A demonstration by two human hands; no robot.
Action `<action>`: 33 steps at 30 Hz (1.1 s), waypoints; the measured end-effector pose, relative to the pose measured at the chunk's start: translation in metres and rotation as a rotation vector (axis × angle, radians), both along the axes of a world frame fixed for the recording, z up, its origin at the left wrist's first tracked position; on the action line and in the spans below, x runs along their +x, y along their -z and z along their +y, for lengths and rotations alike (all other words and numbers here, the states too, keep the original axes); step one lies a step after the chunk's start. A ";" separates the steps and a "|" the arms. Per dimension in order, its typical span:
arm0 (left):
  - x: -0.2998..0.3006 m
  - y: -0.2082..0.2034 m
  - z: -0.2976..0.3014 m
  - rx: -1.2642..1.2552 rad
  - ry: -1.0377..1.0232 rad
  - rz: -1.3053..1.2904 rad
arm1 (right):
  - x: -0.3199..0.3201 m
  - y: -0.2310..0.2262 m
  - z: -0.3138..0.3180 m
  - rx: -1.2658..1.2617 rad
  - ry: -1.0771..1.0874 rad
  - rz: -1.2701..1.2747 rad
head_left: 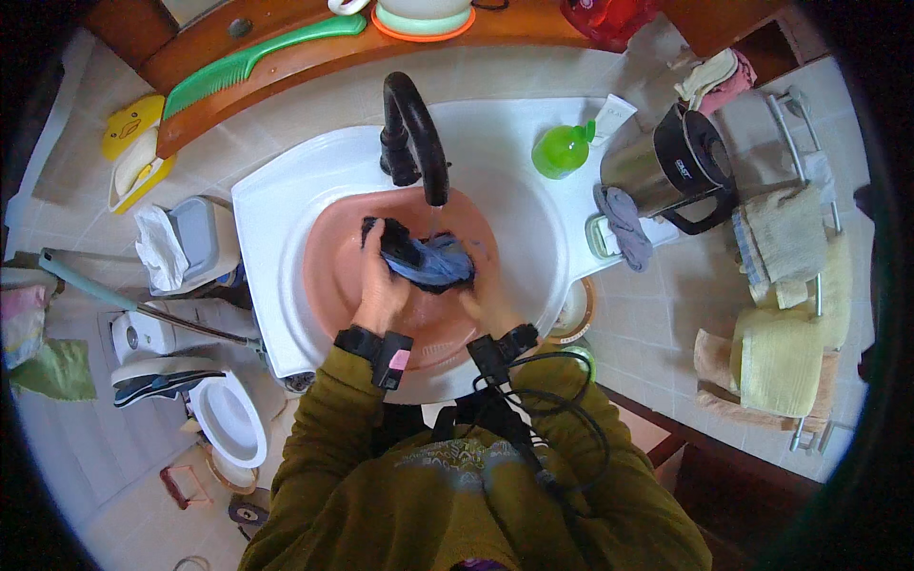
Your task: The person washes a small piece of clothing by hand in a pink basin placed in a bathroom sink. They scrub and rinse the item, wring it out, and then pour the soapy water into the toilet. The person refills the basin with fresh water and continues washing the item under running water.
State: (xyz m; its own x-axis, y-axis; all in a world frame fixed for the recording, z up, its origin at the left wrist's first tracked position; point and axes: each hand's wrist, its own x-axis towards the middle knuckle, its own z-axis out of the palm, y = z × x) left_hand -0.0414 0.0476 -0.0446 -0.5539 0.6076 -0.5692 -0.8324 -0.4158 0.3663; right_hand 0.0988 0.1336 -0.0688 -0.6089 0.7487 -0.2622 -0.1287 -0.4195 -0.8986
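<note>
A black-and-blue fabric item [433, 261] is held over a pink basin [328, 266] that sits in the white sink [533, 224]. Its kind is unclear; the left end is black and the middle is crumpled and blue. My left hand [383, 281] grips the black end, thumb up along its side. At the item's right end is my right hand [487, 285], its fingers smeared by motion, so their hold does not show clearly. Directly above, the black faucet [416, 143] points down, its spout close to the item's upper edge.
On the right counter stand a green pump bottle [562, 150], a white tube [614, 116], a steel kettle [657, 171] and a grey cloth [624, 226]. Overhead, a wooden shelf [324, 59] carries a green comb [257, 59]. Towels [781, 366] hang at right; a toilet [228, 419] stands left.
</note>
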 end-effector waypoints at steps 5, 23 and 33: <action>0.007 0.015 -0.009 0.037 0.080 -0.033 | -0.011 -0.050 -0.034 0.804 0.077 -0.328; 0.033 0.006 -0.007 -0.184 0.094 -0.025 | -0.034 -0.040 -0.027 0.633 -0.195 -0.465; 0.025 -0.003 -0.018 -0.447 0.457 0.688 | -0.005 0.016 -0.013 -0.284 -0.191 -0.280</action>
State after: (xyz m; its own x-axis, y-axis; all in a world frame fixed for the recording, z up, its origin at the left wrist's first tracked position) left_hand -0.0160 0.0299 -0.0418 -0.6170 0.6537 -0.4383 -0.4211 0.1963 0.8855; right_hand 0.0935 0.1208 -0.0849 -0.6055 0.5036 -0.6162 0.2077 -0.6475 -0.7332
